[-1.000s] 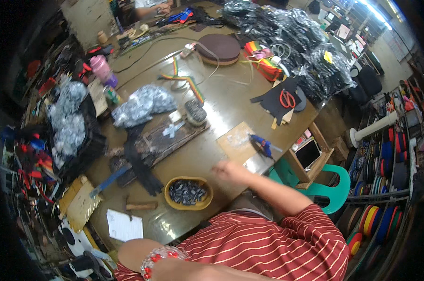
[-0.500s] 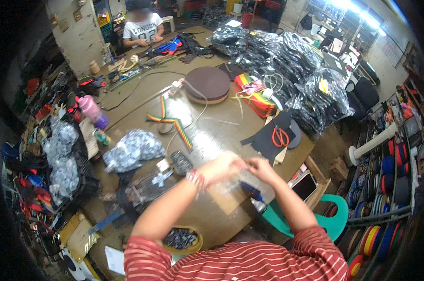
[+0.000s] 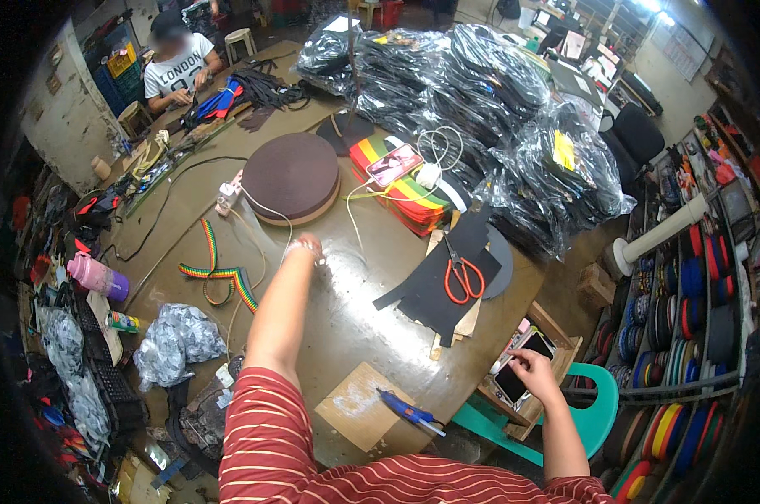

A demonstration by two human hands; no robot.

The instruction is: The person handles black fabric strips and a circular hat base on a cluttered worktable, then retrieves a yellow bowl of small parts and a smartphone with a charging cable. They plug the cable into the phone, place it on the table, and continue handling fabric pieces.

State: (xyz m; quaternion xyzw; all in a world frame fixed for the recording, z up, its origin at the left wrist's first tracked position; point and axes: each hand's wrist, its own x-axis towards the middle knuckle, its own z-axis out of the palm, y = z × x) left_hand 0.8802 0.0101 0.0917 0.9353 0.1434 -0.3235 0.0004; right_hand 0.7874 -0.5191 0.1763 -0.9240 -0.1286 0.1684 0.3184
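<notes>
Below, right hand (image 3: 533, 365) touching flat glossy phone (image 3: 523, 370), round brown disc (image 3: 291, 176)

1. The tabletop (image 3: 346, 336) looks a smooth, slightly shiny brown.
2. Glossy clear plastic wraps the black bundles (image 3: 514, 109).
3. Striped webbing (image 3: 220, 273) looks like woven cloth.
4. The phone (image 3: 523, 370) has a glassy face.
</notes>
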